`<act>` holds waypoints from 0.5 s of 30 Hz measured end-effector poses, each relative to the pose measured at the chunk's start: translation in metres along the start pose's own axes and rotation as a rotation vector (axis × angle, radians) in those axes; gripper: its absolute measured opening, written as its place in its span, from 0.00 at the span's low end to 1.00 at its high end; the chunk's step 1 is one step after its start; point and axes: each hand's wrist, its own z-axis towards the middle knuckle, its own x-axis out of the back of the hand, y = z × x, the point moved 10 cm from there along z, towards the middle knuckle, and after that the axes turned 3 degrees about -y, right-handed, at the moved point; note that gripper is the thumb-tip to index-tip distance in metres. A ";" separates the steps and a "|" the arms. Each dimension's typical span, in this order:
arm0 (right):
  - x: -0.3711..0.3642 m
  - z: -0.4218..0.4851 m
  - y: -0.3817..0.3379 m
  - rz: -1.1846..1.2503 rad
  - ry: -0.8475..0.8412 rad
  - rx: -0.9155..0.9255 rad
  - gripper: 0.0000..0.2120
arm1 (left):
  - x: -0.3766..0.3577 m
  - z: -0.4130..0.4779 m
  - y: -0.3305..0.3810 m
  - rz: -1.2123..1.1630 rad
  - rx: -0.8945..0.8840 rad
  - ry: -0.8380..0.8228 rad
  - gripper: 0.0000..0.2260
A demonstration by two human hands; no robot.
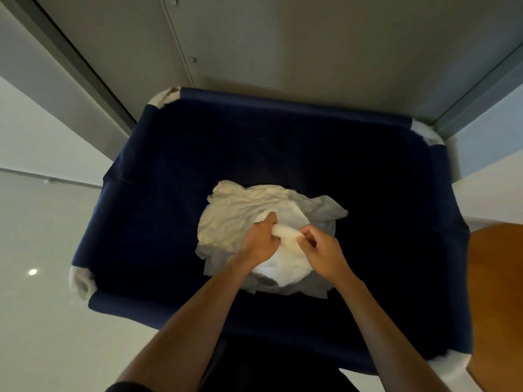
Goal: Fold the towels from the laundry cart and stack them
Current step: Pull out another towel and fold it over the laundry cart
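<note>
Two bare hands are lowered into a deep navy-blue fabric laundry cart (135, 222), where a crumpled heap of white and cream cloth towels (235, 216) lies on the dark bottom. A bunched white fold of towel (285, 233) is gripped by the left hand (259, 243) and pinched by the curled fingers of the right hand (322, 247), stretched between the two. The rest of the heap is spread beyond and beneath the grip. A brown wooden surface (498, 292) is seen right of the cart.
</note>
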 end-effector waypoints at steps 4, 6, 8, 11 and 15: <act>0.021 -0.004 0.020 0.043 -0.005 -0.156 0.10 | 0.021 -0.006 0.043 -0.091 -0.066 0.044 0.10; 0.028 -0.001 0.030 0.075 0.014 -0.199 0.14 | 0.029 -0.010 0.062 -0.133 -0.100 0.042 0.10; 0.028 0.004 0.036 0.029 -0.034 -0.195 0.19 | 0.039 -0.013 0.072 -0.185 -0.116 0.072 0.08; 0.014 0.007 0.046 0.083 -0.175 -0.261 0.26 | 0.054 -0.016 0.080 -0.266 -0.132 0.108 0.09; 0.008 0.010 0.049 0.366 -0.154 -0.343 0.15 | 0.066 -0.020 0.077 -0.279 -0.106 0.111 0.13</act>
